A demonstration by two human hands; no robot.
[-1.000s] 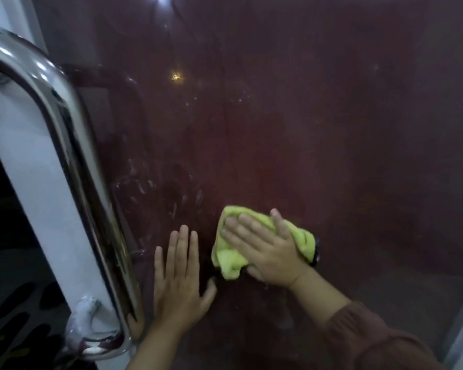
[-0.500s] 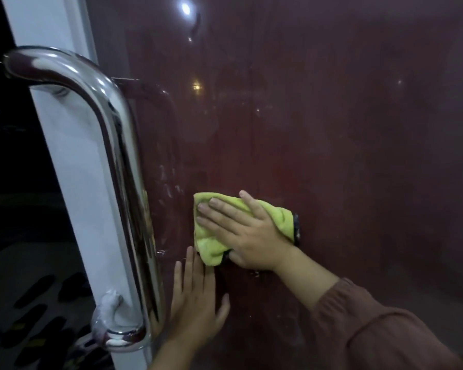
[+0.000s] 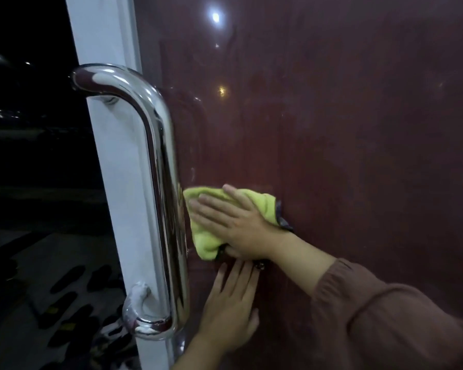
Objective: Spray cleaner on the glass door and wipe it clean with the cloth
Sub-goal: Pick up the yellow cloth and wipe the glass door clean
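Observation:
The glass door (image 3: 345,134) fills the right of the view, dark reddish and streaky with light reflections. A yellow-green cloth (image 3: 207,241) lies flat against the glass just right of the handle. My right hand (image 3: 233,225) presses on the cloth with straight, spread fingers pointing left. Below it, my left hand (image 3: 230,308) rests flat on the glass, fingers straight and pointing up, fingertips close under my right hand. No spray bottle is in view.
A chrome bar handle (image 3: 158,166) runs down the door's white frame (image 3: 110,156), its lower mount (image 3: 142,313) smeared white. Left of the frame is dark outdoors, with several shoes (image 3: 64,303) on the ground.
My right hand has slid the cloth leftwards up to the handle. The view has shifted right and up, so more of the handle shows. My left hand stays flat on the glass.

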